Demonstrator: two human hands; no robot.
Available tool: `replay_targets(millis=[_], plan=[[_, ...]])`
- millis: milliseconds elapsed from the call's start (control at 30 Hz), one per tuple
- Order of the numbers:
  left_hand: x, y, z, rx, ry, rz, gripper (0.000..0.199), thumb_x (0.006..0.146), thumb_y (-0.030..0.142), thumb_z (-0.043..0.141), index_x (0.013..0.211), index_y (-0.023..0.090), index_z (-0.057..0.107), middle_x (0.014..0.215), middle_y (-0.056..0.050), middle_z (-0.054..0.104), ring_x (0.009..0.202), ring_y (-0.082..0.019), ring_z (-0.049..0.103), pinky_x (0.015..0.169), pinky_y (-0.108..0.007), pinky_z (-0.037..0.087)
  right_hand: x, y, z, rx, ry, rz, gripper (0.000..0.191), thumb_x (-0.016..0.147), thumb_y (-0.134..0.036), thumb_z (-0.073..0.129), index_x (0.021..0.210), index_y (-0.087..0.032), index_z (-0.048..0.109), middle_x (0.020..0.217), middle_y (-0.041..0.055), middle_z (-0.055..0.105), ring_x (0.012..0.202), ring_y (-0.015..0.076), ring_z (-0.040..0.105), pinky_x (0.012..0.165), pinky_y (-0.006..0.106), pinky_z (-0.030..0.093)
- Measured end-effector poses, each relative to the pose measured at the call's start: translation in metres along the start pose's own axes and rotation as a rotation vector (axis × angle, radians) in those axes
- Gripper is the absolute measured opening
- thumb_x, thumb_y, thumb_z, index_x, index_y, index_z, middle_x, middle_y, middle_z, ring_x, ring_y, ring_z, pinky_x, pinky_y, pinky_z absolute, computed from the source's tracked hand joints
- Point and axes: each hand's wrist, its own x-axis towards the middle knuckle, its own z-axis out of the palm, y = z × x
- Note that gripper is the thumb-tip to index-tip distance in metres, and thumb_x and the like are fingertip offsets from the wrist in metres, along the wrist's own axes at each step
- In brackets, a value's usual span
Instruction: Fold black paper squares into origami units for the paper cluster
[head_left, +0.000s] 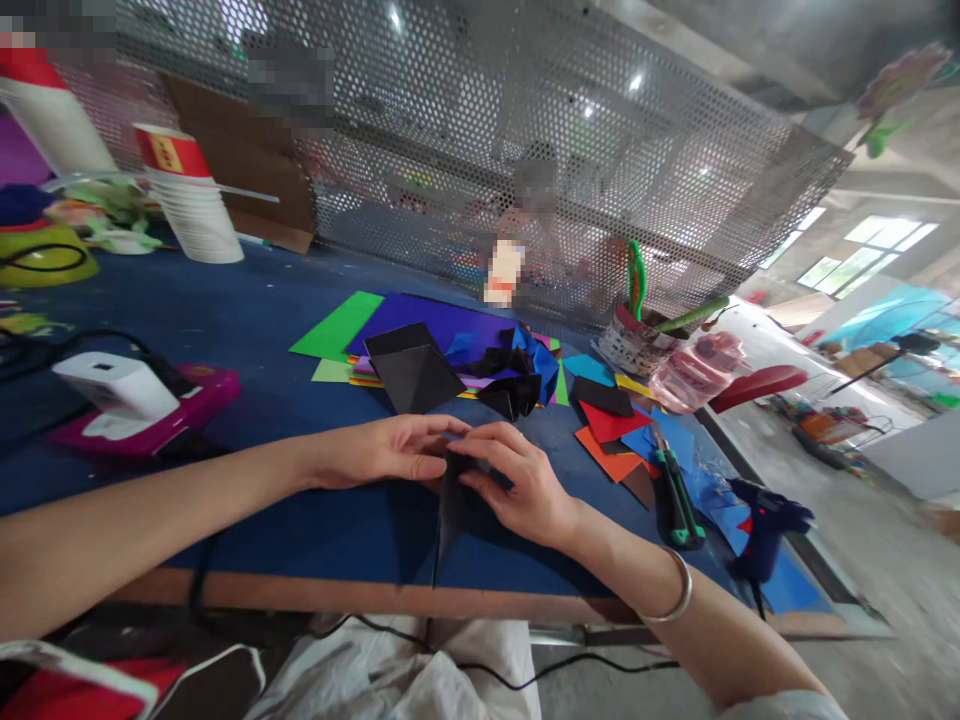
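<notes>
No words or numbers legible from where I stand. Nearest thing to print: cups toward the worktop's back edge, on the left; red band, yellowish patch with dark marks, possibly characters, too small and blurred to make out. Second stack, further left: red band too, its top blurred, unreadable.

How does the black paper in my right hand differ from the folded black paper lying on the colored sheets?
The held paper, gripped by the right hand, stands upright, seen nearly edge-on; the folded black paper lies with its broad face showing. The held paper is nearer the front of the table; the folded black paper is farther back, partly on the colored sheets. Both are black.
</notes>
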Motion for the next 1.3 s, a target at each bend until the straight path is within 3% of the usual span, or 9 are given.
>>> replay_targets(millis=[167,367,600,800,1000,1300], plan=[[0.0,-0.001,0.003,-0.02,0.009,0.015,0.068,0.088,0.058,0.094,0.143,0.029,0.068,0.139,-0.005,0.074,0.128,-0.025,0.068,0.104,-0.035,0.057,-0.001,0.002,0.001,0.012,-0.01,0.028,0.03,0.11,-0.025,0.07,0.14,-0.025,0.07,0.126,0.012,0.076,0.12,0.024,0.077,0.104,0.04,0.068],[0.002,-0.002,0.002,-0.067,0.031,-0.003,0.059,0.087,0.053,0.095,0.136,0.027,0.074,0.134,-0.005,0.077,0.121,-0.023,0.071,0.097,-0.032,0.058,-0.001,0.002,0.002,0.029,-0.014,0.052,0.02,0.106,-0.026,0.077,0.125,-0.025,0.073,0.12,0.0096,0.076,0.115,0.0231,0.078,0.102,0.038,0.068],[0.003,0.0,0.003,-0.063,0.182,-0.039,0.066,0.08,0.044,0.101,0.137,0.029,0.074,0.128,-0.006,0.082,0.103,-0.02,0.076,0.085,-0.029,0.06,-0.003,0.006,0.004,-0.028,-0.045,0.084,0.052,0.095,-0.037,0.092,0.14,-0.024,0.068,0.13,0.0134,0.073,0.124,0.0283,0.074,0.108,0.045,0.066],[0.003,0.008,0.004,-0.007,0.284,-0.056,0.053,0.082,0.043,0.098,0.127,0.026,0.078,0.106,-0.004,0.087,0.089,-0.019,0.079,0.083,-0.029,0.061,-0.005,0.01,0.005,-0.038,-0.03,0.144,0.037,0.102,-0.03,0.083,0.135,-0.021,0.069,0.122,0.0114,0.075,0.114,0.0244,0.077,0.101,0.039,0.067],[0.002,0.011,0.004,-0.085,0.255,-0.06,0.051,0.08,0.044,0.101,0.122,0.025,0.08,0.105,-0.003,0.087,0.09,-0.019,0.079,0.087,-0.028,0.063,-0.005,0.011,0.006,-0.038,0.004,0.182,0.033,0.099,-0.028,0.086,0.127,-0.023,0.07,0.115,0.0083,0.074,0.106,0.0231,0.076,0.093,0.036,0.068],[0.002,0.011,0.004,-0.187,0.243,-0.047,0.059,0.068,0.054,0.108,0.115,0.026,0.085,0.101,-0.002,0.086,0.086,-0.015,0.077,0.076,-0.02,0.06,-0.003,0.007,0.002,-0.019,0.047,0.151,0.033,0.1,-0.031,0.085,0.128,-0.023,0.07,0.115,0.009,0.073,0.104,0.0228,0.074,0.09,0.038,0.067]])
